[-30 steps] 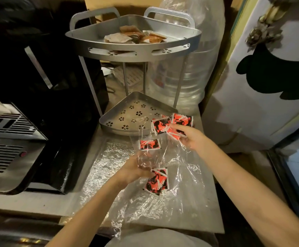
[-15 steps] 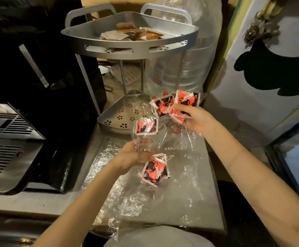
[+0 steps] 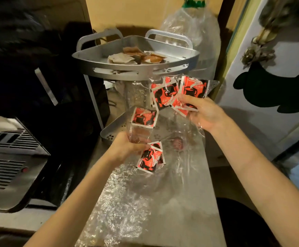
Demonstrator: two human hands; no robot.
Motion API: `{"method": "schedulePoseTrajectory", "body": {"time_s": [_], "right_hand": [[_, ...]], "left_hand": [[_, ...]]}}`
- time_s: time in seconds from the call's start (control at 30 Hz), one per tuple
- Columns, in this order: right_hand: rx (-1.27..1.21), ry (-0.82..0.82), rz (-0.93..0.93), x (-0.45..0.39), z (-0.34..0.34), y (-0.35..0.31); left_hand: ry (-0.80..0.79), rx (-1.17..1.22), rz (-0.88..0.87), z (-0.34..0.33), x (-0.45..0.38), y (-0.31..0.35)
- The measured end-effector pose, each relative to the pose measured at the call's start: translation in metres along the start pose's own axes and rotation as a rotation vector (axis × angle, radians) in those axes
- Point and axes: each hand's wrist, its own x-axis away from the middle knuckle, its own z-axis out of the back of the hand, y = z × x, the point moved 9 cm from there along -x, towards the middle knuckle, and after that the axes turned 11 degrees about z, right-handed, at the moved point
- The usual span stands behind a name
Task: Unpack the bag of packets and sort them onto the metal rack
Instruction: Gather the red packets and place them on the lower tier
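Unpacking is underway: the right hand (image 3: 203, 113) is pinching packets (image 3: 177, 93) through the bag (image 3: 164, 132), the left hand (image 3: 127, 147) is gripping the bag's plastic, and the rack (image 3: 136, 68) beyond the fingertips is probably next.

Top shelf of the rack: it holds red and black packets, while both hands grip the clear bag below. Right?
Not quite. The head view shows the top shelf holding brown and pale packets. The red and black packets are in the clear bag, gripped by the left hand and right hand.

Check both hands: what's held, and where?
Left hand grips the clear plastic bag by its lower left edge. Right hand pinches the red packets at their lower edges, through the plastic.
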Motion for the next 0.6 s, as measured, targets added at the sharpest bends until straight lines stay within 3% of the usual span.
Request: {"method": "schedulePoseTrajectory", "body": {"time_s": [0.17, 0.37, 0.6], "right_hand": [[0.061, -0.082, 0.065, -0.008, -0.018, -0.020], [0.088, -0.132, -0.029, -0.005, -0.020, -0.001], [0.102, -0.388, 0.114, 0.004, -0.048, -0.030]], "left_hand": [[0.036, -0.005, -0.049, 0.008, -0.006, 0.027], [0.040, -0.041, -0.026, 0.009, -0.008, 0.021], [0.161, 0.132, -0.130, 0.015, 0.008, 0.041]]}}
